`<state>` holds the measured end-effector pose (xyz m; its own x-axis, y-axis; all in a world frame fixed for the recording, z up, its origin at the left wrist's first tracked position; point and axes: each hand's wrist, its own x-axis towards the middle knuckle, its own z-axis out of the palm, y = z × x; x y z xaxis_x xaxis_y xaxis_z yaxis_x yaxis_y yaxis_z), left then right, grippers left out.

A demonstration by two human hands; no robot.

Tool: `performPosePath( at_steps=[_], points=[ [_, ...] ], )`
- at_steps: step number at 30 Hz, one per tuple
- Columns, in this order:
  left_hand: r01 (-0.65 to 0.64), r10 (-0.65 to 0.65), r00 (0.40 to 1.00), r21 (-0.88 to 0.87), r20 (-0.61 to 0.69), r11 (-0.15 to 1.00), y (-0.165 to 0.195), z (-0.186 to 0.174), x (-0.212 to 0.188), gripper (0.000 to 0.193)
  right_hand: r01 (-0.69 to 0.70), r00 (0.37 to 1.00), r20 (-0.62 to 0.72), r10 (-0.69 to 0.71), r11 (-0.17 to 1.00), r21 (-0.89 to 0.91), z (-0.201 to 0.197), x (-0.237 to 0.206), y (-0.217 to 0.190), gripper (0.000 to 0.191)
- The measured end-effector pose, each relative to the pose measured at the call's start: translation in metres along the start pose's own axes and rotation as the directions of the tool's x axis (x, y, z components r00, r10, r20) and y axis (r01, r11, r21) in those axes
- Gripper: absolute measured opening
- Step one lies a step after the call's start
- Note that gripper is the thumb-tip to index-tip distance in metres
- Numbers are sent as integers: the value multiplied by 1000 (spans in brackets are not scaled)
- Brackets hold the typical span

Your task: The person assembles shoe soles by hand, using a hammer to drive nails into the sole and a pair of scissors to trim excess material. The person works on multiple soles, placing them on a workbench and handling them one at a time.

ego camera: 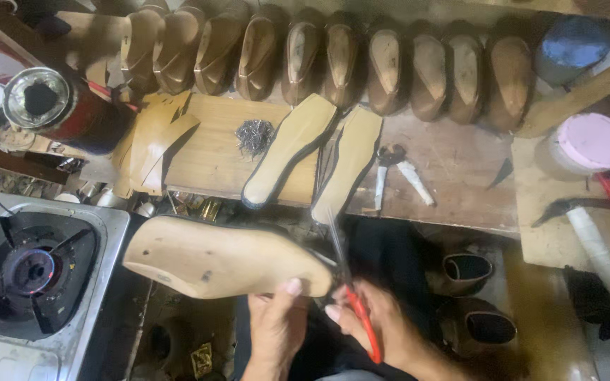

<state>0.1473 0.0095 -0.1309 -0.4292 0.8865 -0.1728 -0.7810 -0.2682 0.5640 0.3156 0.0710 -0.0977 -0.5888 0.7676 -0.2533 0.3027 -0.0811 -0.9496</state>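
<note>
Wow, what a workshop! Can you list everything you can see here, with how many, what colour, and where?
wooden shoe form: one, pale tan, held in the foreground
scissors: one pair, red handles, blades up at the form's end
row of shoe forms: about ten, brown, along the back of the bench
insoles: two, tan with dark edges, leaning at the bench middle
nails: one small pile, dark grey, on the board
pincers: one pair, pale handles, right of the insoles
hammer: one, white handle, far right
gas burner: one, black on steel, lower left
tin can: one, dark red, upper left
left hand: grips the form
right hand: holds the scissors
</note>
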Motion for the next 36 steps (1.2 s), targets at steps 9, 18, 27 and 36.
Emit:
performPosePath(
  at_steps=[9,18,27,36],
  points=[
    [-90,85,988,-32,-128,995,14,-16,-3,51,-33,997,40,68,818,-574,-13,-12,-27,35],
    [5,-5,1000,-22,-27,1000,2,-29,-18,52,198,980,140,-142,776,-599,-18,-8,-41,34],
    [46,-48,999,69,18,997,-15,-92,-36,44,281,959,182,-216,793,-540,-31,-19,-10,26],
    [-1,-5,999,142,38,990,-13,-95,-44,48,349,937,179,-300,783,-515,-25,-18,-26,27]
  ],
)
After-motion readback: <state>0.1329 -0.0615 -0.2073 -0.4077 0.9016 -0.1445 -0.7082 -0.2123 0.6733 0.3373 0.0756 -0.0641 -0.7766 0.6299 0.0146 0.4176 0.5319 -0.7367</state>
